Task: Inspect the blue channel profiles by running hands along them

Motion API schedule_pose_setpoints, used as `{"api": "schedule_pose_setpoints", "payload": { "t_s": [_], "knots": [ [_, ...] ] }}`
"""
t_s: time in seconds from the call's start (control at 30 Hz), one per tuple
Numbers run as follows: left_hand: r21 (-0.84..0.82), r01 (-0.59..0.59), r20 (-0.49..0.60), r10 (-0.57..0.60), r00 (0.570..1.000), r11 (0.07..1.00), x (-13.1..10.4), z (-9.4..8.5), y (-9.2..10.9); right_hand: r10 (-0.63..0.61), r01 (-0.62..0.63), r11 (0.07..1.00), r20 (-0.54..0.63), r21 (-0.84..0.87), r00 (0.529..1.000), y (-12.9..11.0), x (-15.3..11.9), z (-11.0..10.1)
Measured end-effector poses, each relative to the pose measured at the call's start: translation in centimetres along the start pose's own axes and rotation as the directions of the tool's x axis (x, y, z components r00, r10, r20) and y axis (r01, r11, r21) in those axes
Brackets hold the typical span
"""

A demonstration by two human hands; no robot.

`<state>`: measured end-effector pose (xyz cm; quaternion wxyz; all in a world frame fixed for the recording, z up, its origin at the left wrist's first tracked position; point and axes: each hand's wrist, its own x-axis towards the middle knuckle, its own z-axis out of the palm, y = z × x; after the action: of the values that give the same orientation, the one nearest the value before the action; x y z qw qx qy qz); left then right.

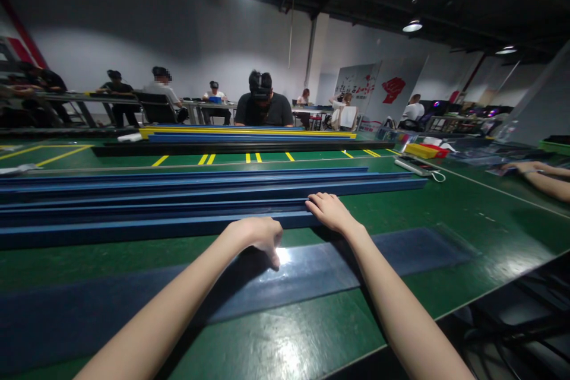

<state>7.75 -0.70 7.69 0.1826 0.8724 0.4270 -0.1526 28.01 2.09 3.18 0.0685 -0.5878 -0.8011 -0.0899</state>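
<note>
My left hand (pixel 263 236) is at the front edge of the nearest blue channel strip (pixel 146 230), over a long clear plastic strip (pixel 307 273) on the green table. Its thumb points down, apart from the bent fingers, and nothing shows between them; most of these fingers are hidden behind the hand. At the right end of the same blue channel strip, my right hand (pixel 329 212) has its fingers bent over the top and closed on it. The clear strip lies flat beneath both forearms and runs off to the left.
More blue channel strips (pixel 214 188) lie just behind. Farther back are a black strip (pixel 249 147) and yellow and blue strips (pixel 253 132). A phone with a cable (pixel 414 166) is to the right. A co-worker's hands (pixel 529 169) are at the right edge; another person sits opposite.
</note>
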Motion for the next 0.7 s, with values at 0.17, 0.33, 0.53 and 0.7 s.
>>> {"api": "schedule_pose_setpoints", "payload": {
  "t_s": [0.17,0.33,0.53,0.7],
  "knots": [
    [0.033,-0.015,0.014,0.014,1.000,0.999,1.0,0.8,-0.4,-0.006,0.006,1.000,-0.009,-0.003,1.000,0.1,0.0,0.1],
    [0.050,0.003,-0.009,-0.002,1.000,0.999,1.2,1.1,-0.6,-0.006,0.006,1.000,-0.001,-0.005,1.000,0.1,0.1,0.2],
    [0.016,0.000,-0.020,0.000,1.000,1.000,1.2,1.0,-0.8,0.004,-0.004,1.000,-0.001,0.001,1.000,-0.1,0.1,0.1],
    [-0.012,-0.002,-0.049,0.001,0.999,1.000,1.3,1.1,-0.8,0.004,-0.004,1.000,-0.008,-0.007,1.000,-0.2,0.0,-0.1]
  ]
}}
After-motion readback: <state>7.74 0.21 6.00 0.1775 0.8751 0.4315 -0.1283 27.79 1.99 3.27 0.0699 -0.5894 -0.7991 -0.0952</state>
